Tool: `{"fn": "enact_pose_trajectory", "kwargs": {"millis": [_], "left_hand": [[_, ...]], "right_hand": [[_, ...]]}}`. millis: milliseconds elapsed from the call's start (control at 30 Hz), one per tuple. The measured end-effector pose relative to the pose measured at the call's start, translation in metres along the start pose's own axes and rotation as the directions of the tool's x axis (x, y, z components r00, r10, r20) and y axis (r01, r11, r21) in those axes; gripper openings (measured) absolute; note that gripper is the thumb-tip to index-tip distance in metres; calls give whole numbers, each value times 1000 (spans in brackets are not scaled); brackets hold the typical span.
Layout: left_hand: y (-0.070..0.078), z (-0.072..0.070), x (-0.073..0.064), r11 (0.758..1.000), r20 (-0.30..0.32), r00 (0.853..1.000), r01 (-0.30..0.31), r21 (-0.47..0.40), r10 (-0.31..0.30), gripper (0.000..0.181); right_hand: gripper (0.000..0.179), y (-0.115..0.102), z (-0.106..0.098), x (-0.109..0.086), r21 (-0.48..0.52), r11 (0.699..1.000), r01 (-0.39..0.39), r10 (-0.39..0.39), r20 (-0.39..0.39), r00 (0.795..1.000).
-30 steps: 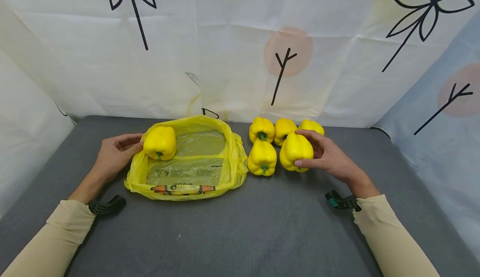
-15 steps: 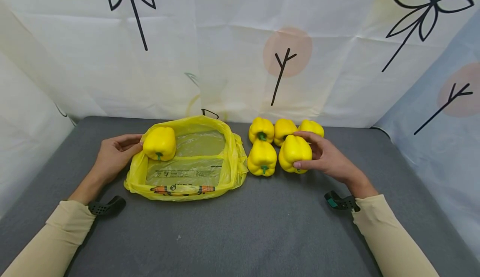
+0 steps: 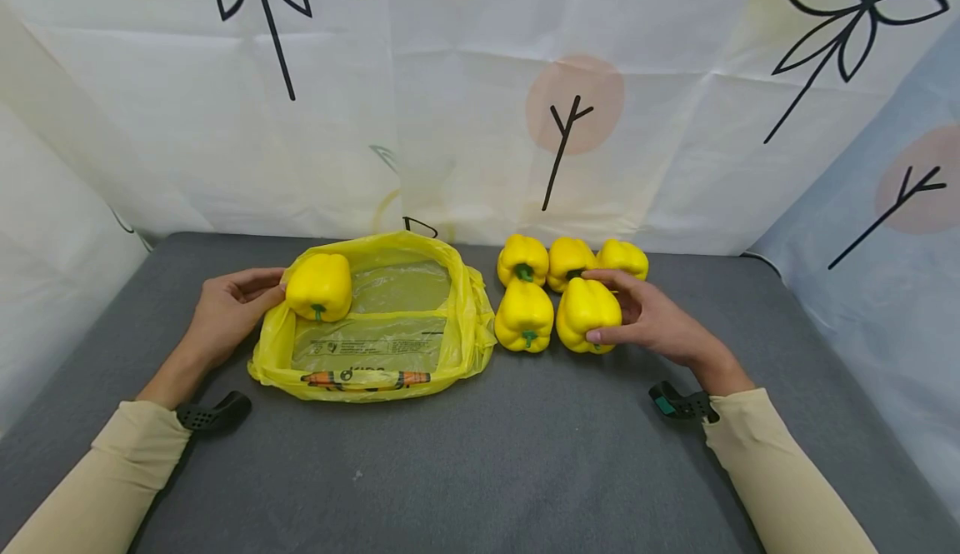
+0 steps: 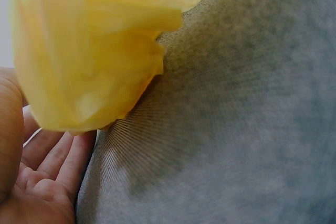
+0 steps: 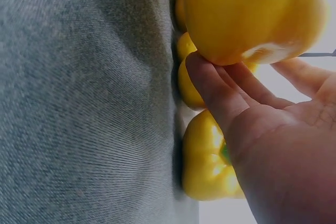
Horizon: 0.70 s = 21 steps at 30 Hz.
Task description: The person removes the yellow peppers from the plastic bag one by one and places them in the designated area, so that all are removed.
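In the head view, a yellow plastic bag lies wide-mouthed on the grey table, with a yellow bell pepper inside at its left end. My left hand pinches the bag's left rim between thumb and fingers; the left wrist view shows those fingers partly behind the bag's side. My right hand grips another bell pepper from its right side, thumb in front and fingers behind. In the right wrist view this pepper sits against the fingertips, low by the table.
Several more bell peppers stand close by: one front-row pepper between the bag and the gripped one, and a back row with a left pepper, a middle pepper and a right pepper. A printed cloth hangs behind the table.
My right hand and the bell pepper in it have shifted slightly toward me and a little left. The left hand, the bag and the other peppers stay put.
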<state>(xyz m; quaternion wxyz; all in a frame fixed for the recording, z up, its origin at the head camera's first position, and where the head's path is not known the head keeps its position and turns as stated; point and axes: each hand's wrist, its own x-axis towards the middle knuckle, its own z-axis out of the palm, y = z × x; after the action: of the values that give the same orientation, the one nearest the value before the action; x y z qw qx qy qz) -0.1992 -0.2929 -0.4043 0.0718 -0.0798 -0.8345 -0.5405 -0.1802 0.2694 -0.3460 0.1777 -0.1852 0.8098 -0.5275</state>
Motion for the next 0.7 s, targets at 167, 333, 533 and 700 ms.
{"fn": "enact_pose_trajectory", "kwargs": {"millis": [167,333,533,700], "left_hand": [[-1,0,0,1000,1,1000,3,16,-3,47],[-2,0,1,1000,0,1000,2,16,-2,47],[-2,-1,1,1000,-2,1000,18,19,-18,48],[-2,0,2,1000,-5,1000,22,17,-22,48]], "right_hand": [[82,3,0,1,-8,1000,-6,6,6,1000],[81,5,1,2,-45,999,-5,5,4,1000],[82,6,1,3,-75,997,-23,24,7,1000],[85,7,3,4,-73,997,-38,39,11,999]]}}
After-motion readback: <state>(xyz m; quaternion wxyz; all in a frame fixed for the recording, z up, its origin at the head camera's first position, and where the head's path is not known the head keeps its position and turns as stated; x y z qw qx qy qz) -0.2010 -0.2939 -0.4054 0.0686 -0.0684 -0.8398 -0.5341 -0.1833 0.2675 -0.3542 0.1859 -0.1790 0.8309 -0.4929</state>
